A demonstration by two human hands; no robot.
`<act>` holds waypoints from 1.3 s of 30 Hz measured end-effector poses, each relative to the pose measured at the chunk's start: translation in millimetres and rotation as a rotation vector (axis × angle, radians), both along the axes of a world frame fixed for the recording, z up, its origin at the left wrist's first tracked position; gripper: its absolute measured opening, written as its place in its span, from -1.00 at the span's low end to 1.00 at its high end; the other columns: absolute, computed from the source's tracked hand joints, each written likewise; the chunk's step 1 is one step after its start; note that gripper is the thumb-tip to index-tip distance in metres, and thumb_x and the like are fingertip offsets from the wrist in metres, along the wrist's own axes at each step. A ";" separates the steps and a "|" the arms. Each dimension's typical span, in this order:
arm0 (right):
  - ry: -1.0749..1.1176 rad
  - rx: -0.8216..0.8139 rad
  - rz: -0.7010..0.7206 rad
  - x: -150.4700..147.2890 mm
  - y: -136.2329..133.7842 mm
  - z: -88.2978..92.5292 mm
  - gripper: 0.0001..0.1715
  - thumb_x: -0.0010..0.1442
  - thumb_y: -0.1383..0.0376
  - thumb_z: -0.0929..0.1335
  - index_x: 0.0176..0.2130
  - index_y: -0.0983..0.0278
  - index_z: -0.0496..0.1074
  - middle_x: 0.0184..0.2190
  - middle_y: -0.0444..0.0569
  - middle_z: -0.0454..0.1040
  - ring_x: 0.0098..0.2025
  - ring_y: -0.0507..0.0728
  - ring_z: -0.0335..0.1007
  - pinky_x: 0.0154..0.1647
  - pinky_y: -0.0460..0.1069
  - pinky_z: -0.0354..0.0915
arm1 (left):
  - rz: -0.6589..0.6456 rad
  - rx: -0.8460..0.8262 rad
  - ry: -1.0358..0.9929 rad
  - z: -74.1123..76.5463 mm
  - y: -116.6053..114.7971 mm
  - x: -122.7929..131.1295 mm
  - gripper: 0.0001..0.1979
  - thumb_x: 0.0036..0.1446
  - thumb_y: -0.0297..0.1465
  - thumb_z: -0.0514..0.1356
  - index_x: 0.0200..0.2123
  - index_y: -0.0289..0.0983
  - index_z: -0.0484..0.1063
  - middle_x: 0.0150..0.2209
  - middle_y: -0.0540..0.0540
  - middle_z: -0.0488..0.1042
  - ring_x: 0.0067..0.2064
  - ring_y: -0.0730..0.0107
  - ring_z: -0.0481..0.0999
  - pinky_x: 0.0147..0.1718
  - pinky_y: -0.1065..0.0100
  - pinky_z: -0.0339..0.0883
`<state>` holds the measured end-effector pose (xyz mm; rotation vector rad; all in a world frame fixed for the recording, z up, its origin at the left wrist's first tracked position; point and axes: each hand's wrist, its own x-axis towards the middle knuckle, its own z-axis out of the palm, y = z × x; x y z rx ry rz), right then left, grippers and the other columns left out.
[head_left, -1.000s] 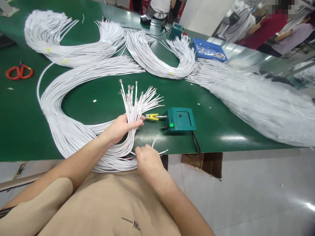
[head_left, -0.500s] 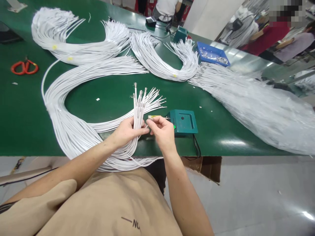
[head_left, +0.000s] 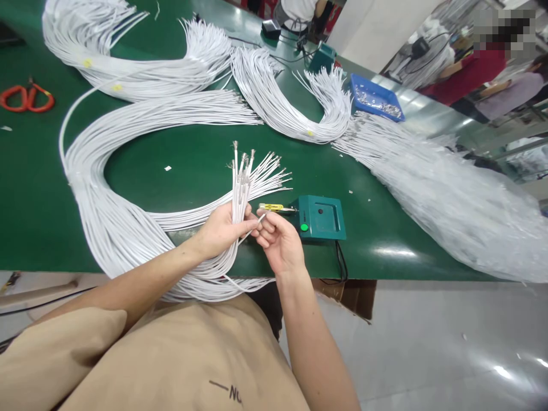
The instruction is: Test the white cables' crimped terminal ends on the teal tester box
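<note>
My left hand [head_left: 225,228] is closed around a bunch of white cables [head_left: 240,200], whose stripped ends point up with frayed metal strands. Between the thumb of that hand and my right hand [head_left: 280,237] runs a single white cable [head_left: 252,228], slanting up to the right. My right fingertips are at its upper end, with the other fingers curled and the palm partly turned up. Just beyond them, a yellow-handled tool bit [head_left: 272,207] sticks out of the left side of a small teal machine [head_left: 327,217] with a green button. The bunch's cables loop back along the table's front edge.
More bundles of white cable [head_left: 141,74] lie across the green table [head_left: 171,148]. Red-handled scissors [head_left: 28,98] are at the left. A blue tray [head_left: 377,97] of small metal parts stands behind a plastic-wrapped cable bundle [head_left: 449,182]. Other people sit farther back.
My right hand has turned so its palm and curled fingers show, and the single cable is now visible at its fingertips. The left hand keeps its hold. The view has shifted slightly.
</note>
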<state>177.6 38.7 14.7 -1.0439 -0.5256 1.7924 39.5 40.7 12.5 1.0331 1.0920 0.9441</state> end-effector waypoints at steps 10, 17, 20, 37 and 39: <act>-0.127 -0.016 0.115 4.6 19.1 8.7 -0.67 0.01 0.11 0.45 -0.53 0.34 0.45 -0.69 -0.27 0.10 -0.63 -0.10 -0.02 -0.60 -0.14 0.03 | -0.068 -0.066 -0.045 3.4 -0.5 1.6 -0.76 0.00 -0.39 0.26 -0.46 -0.26 0.18 -0.50 0.01 0.45 -0.44 0.41 0.53 -0.46 0.42 0.30; 0.072 -0.046 0.078 7.0 7.4 -1.4 -0.67 0.05 0.09 0.45 -0.36 0.33 0.51 -0.57 -0.24 0.22 -0.58 -0.10 0.06 -0.46 -0.11 0.24 | -0.027 -0.059 -0.055 1.8 -0.6 1.2 -0.77 -0.01 -0.40 0.27 -0.45 -0.28 0.21 -0.52 0.02 0.44 -0.46 0.45 0.50 -0.50 0.45 0.26; 0.077 -0.030 0.044 7.7 3.4 -2.0 -0.75 0.05 0.18 0.45 -0.31 0.32 0.53 -0.51 -0.21 0.28 -0.55 -0.10 0.07 -0.41 -0.10 0.28 | -0.029 -0.053 -0.084 1.2 -1.0 1.6 -0.77 -0.01 -0.39 0.27 -0.43 -0.27 0.22 -0.47 -0.02 0.49 -0.42 0.42 0.52 -0.49 0.44 0.28; -0.679 0.177 0.022 13.9 0.1 9.1 -0.86 -0.02 0.30 0.37 -0.57 0.30 0.43 -0.64 -0.22 0.30 -0.57 -0.05 0.14 -0.49 -0.09 0.12 | -0.013 0.000 0.039 -3.1 -0.9 -1.3 -0.77 0.00 -0.35 0.28 -0.42 -0.29 0.25 -0.44 -0.03 0.50 -0.44 0.44 0.46 -0.49 0.44 0.25; -0.648 0.169 0.013 15.7 1.1 10.7 -0.85 0.02 0.24 0.36 -0.47 0.29 0.47 -0.56 -0.19 0.37 -0.54 -0.04 0.19 -0.47 -0.09 0.18 | -0.023 0.015 0.053 -5.4 -0.2 -2.0 -0.78 0.02 -0.34 0.27 -0.42 -0.29 0.25 -0.44 -0.03 0.49 -0.43 0.44 0.46 -0.48 0.44 0.25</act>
